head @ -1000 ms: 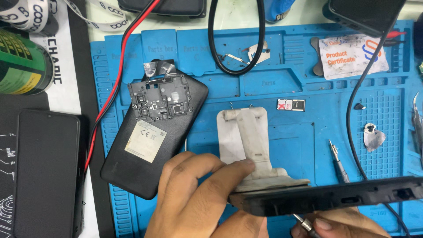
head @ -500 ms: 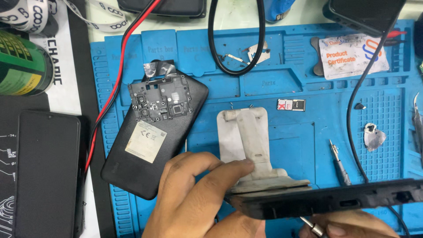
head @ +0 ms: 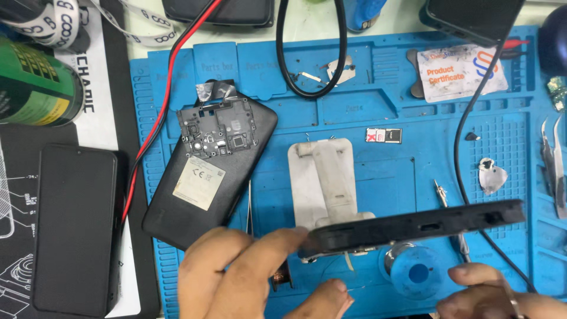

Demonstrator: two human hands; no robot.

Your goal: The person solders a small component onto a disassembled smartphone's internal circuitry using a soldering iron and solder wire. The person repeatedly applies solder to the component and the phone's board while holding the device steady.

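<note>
My left hand (head: 236, 277) sits at the bottom centre, fingers gripping the left end of a black phone (head: 413, 227) held edge-on above the blue repair mat (head: 384, 118). The phone's ports face me and its right end tilts slightly up. My right hand (head: 496, 295) is low at the bottom right, under the phone, fingers curled around a thin metal tool that barely shows. Behind the phone lies a white metal stand (head: 325, 183). An opened black phone back with exposed board (head: 212, 171) lies left of it.
Another black phone (head: 74, 224) lies at the far left below a green can (head: 35, 82). A red cable (head: 159, 118) and a black cable loop (head: 313, 53) cross the mat. Also there: SIM tray (head: 384, 136), metal pick (head: 492, 175), tweezers (head: 555, 165), card (head: 460, 74), blue round disc (head: 413, 269).
Both hands have slid lower in view. The held phone's right end has risen a little, uncovering the blue round disc beneath it.
</note>
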